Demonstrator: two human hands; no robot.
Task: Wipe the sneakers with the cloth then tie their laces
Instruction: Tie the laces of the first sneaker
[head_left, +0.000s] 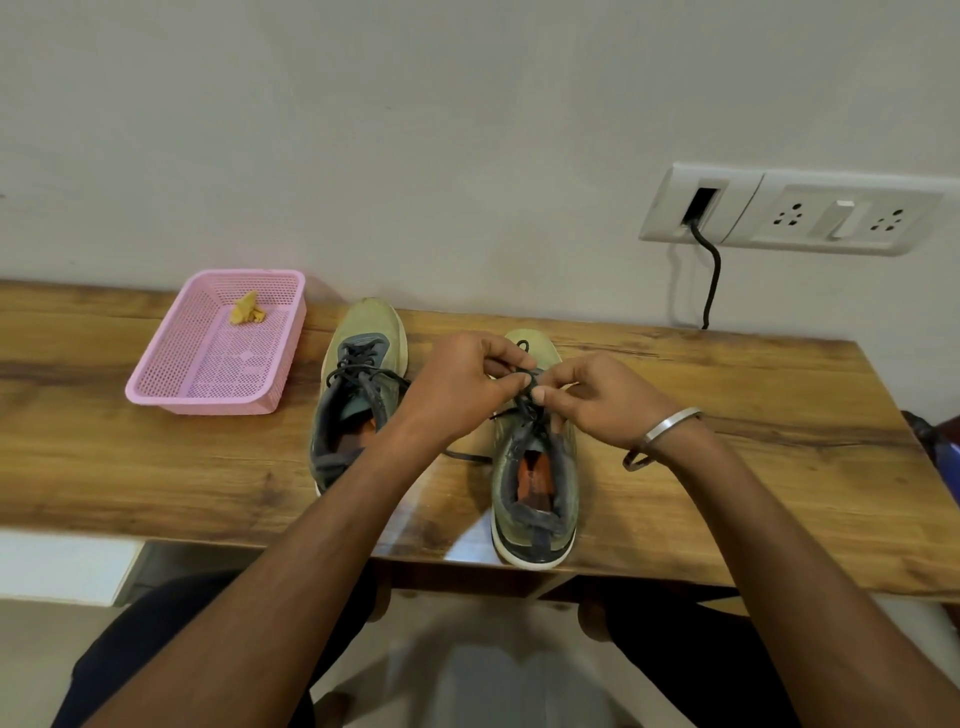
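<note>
Wooden bench (727, 467) against a plain wall, with a pink basket (156, 387) off to the left holding just the crumpled yellow cloth (247, 310) at its far end. Both hands are over the right sneaker (561, 467), left hand (457, 387) and right hand (602, 400) each pinching its dark laces (525, 387). That sneaker's heel overhangs the near edge. Left sneaker (358, 332) sits beside it, with bare wood on the right.

Soft, even light, not too bright. Shiny white glare on the near edge of the wooden table (727, 519). Faint shadows under the hands. Bent lines near the sides from the wide lens. A bit blurry at the bottom.
</note>
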